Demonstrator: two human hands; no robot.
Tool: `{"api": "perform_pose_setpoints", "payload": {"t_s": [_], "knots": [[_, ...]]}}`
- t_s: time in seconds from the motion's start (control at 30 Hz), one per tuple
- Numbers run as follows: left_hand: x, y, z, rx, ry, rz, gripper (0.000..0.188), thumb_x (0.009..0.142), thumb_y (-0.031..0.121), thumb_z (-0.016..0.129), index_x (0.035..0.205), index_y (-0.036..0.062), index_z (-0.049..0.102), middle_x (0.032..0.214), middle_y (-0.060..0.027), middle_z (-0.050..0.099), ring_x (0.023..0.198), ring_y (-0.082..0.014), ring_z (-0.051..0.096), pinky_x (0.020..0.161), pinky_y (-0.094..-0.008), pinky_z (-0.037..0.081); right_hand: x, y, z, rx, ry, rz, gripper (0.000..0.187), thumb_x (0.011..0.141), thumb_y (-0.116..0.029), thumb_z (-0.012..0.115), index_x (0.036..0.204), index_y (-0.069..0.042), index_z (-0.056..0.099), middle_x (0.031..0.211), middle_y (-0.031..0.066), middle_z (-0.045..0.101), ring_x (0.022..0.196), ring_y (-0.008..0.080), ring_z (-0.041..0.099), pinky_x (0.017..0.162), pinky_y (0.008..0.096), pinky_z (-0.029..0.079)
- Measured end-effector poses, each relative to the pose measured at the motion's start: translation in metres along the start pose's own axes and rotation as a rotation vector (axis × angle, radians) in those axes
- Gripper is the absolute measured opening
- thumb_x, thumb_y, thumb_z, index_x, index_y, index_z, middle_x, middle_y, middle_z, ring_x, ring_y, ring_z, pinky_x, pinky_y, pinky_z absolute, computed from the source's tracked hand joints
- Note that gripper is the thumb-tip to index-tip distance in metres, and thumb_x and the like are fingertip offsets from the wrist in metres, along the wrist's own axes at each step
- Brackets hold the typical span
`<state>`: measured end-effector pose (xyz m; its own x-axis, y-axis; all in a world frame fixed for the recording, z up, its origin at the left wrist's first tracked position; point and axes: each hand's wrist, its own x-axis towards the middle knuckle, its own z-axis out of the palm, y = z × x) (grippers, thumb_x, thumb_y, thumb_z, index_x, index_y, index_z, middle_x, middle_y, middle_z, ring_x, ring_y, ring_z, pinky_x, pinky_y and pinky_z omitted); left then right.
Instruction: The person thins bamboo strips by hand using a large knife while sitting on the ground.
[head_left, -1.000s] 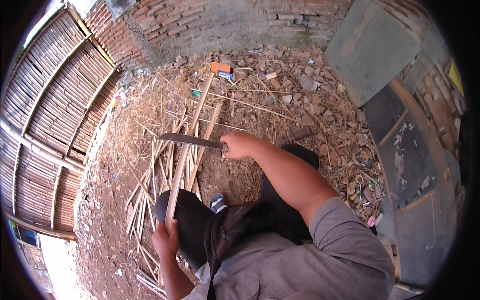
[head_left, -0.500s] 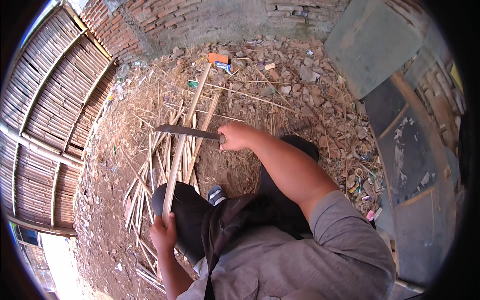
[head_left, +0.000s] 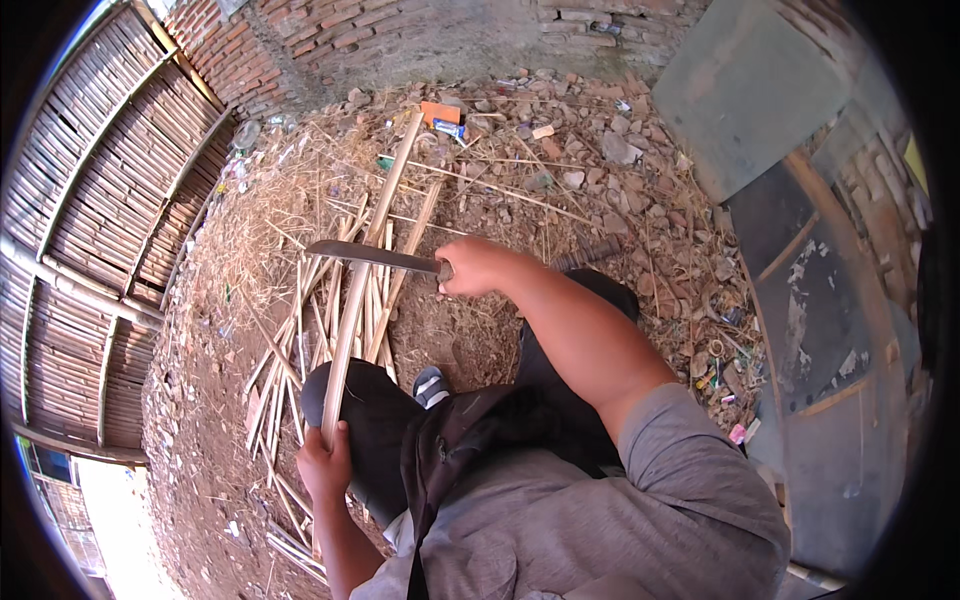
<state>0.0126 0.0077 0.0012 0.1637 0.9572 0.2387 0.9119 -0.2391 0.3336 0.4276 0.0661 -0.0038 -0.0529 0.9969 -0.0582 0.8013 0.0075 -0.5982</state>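
My left hand (head_left: 325, 459) is closed around the near end of a long pale bamboo strip (head_left: 350, 320), which passes by my left knee and points away from me over the ground. In my right hand (head_left: 468, 267) is the handle of a machete (head_left: 370, 254). Its dark, broad blade points left and lies across the strip, roughly at right angles and about midway along it. Whether the edge bites into the strip cannot be made out. Beneath, several split bamboo strips (head_left: 272, 410) lie in a loose heap on the ground.
Rubble (head_left: 600, 170) and litter cover the ground ahead, with an orange piece (head_left: 440, 113) near the strip's far end. A brick wall (head_left: 420, 50) closes the back. A bamboo-slat panel (head_left: 110, 200) stands left; dark boards (head_left: 820, 300) lean at right. My sandalled foot (head_left: 431, 386) is close below the machete.
The far end of the bamboo strip has moved slightly up in the picture. The machete is nearly where it was, its tip a little lower relative to the strip. Both hands keep their hold.
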Motion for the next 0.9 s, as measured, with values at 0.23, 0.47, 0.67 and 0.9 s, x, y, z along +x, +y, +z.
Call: {"api": "perform_pose_setpoints", "payload": {"t_s": [0.23,0.47,0.67,0.9], "knots": [[0.001,-0.012,-0.002,0.015,-0.043,0.001,0.051,0.090,0.045,0.073,0.072,0.0007,0.054,0.061,-0.0209,0.058,0.059,-0.0433,0.061,0.057,-0.0521,0.046,-0.006,-0.001,-0.016,-0.105,-0.034,0.068,0.042,0.078,-0.032,0.078,0.111,-0.008,0.070,0.100,0.0175,0.071,0.098,0.0360,0.068,0.084,0.0474,0.054],[0.004,-0.004,-0.012,0.009,-0.111,-0.055,0.057,0.089,0.053,0.069,0.074,0.0009,0.055,0.063,-0.0229,0.060,0.063,-0.0465,0.061,0.060,-0.0545,0.046,-0.006,-0.006,-0.009,-0.068,-0.161,0.000,0.048,0.077,-0.034,0.079,0.116,-0.007,0.069,0.099,0.0183,0.072,0.098,0.0356,0.069,0.084,0.0463,0.053],[0.003,-0.007,-0.013,0.004,-0.149,-0.072,0.057,0.093,0.056,0.063,0.077,0.0014,0.057,0.071,-0.0250,0.063,0.073,-0.0491,0.063,0.065,-0.0567,0.048,0.002,-0.004,-0.013,-0.073,-0.033,0.103,0.041,0.078,-0.033,0.078,0.107,-0.007,0.068,0.093,0.0173,0.071,0.092,0.0360,0.068,0.079,0.0462,0.054],[0.004,-0.014,-0.010,0.025,-0.165,-0.100,0.059,0.094,0.059,0.059,0.077,0.0025,0.057,0.074,-0.0242,0.064,0.077,-0.0481,0.064,0.068,-0.0570,0.048,0.002,-0.022,0.017,-0.090,-0.050,-0.100,0.037,0.079,-0.034,0.077,0.104,-0.009,0.068,0.094,0.0178,0.070,0.093,0.0364,0.068,0.079,0.0478,0.053]]}}
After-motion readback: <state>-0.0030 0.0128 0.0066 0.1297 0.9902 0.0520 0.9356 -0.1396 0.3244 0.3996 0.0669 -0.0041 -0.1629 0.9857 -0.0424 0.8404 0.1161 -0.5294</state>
